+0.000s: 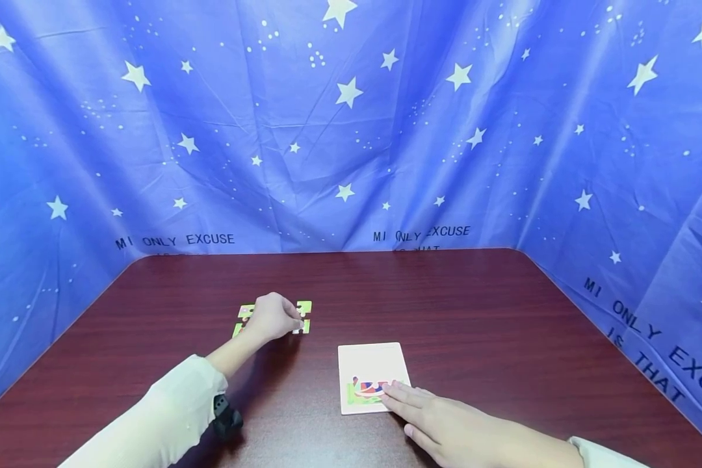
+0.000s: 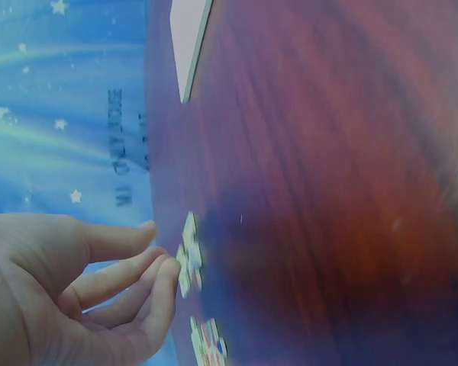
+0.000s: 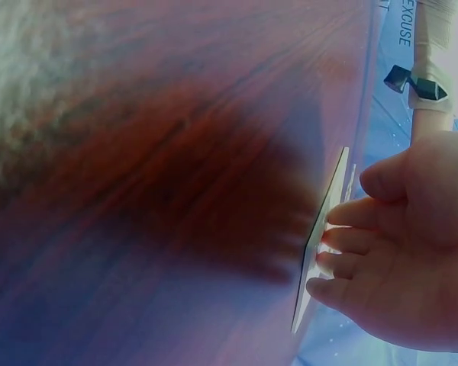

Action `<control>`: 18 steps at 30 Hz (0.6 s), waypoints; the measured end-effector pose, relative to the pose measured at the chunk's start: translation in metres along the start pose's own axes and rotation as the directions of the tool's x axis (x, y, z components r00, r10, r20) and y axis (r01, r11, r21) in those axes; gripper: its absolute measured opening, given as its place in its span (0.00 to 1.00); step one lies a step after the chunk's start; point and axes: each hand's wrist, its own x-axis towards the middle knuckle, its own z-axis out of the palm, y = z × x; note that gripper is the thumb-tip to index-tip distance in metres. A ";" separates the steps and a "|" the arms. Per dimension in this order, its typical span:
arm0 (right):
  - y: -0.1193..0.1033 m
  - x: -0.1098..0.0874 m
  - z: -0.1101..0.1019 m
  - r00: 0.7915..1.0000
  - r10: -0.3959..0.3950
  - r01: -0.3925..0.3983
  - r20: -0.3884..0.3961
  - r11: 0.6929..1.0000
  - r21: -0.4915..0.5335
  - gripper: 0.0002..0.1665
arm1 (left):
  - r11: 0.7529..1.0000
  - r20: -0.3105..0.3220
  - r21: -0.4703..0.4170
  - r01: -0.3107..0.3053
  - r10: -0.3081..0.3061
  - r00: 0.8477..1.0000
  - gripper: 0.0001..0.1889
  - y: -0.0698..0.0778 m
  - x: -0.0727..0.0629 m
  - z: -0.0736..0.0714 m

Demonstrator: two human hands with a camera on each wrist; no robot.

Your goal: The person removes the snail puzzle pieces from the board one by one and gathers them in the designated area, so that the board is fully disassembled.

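Over a group of loose jigsaw pieces at the left of the table reaches my left hand (image 1: 272, 317). Its fingertips are right at a green-edged jigsaw piece (image 1: 305, 327); in the left wrist view a gap shows between thumb and fingers, beside a piece (image 2: 192, 255). My right hand (image 1: 444, 419) rests its straight fingers on the lower right of a white puzzle board (image 1: 371, 361). Along the board's near side lie fitted pieces with a red, blue and green picture (image 1: 364, 390), partly covered by those fingers. The right wrist view shows the board (image 3: 337, 179) edge-on under the fingertips.
Other loose pieces lie around the left hand, one piece (image 1: 304, 305) behind it and another piece (image 1: 246, 311) to its left, partly hidden. The dark red wooden table (image 1: 444, 299) ends at a blue star-printed curtain (image 1: 304, 182). A black wrist device (image 1: 227, 419) hangs at the left sleeve.
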 end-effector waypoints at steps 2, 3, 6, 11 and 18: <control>0.000 -0.001 0.000 1.000 0.013 -0.013 -0.002 1.000 0.008 0.27 | 0.999 0.015 -0.023 -0.027 0.027 1.000 0.03 0.004 -0.004 0.003; 0.000 -0.001 0.000 1.000 0.016 -0.016 -0.005 1.000 0.016 0.27 | 0.998 0.026 -0.042 -0.037 0.038 0.999 0.03 0.006 -0.007 0.005; 0.000 -0.001 -0.002 1.000 0.016 -0.016 -0.013 0.999 0.039 0.27 | 0.993 0.071 -0.099 -0.070 0.077 0.994 0.03 0.013 -0.014 0.009; 0.001 0.000 -0.004 1.000 0.009 -0.009 0.003 0.999 0.048 0.27 | 0.975 0.140 -0.179 -0.131 0.157 0.978 0.03 0.026 -0.027 0.017; 0.002 0.000 -0.004 1.000 -0.006 0.005 0.018 0.999 0.051 0.26 | 0.940 0.219 -0.256 -0.227 0.285 0.933 0.04 0.039 -0.042 0.026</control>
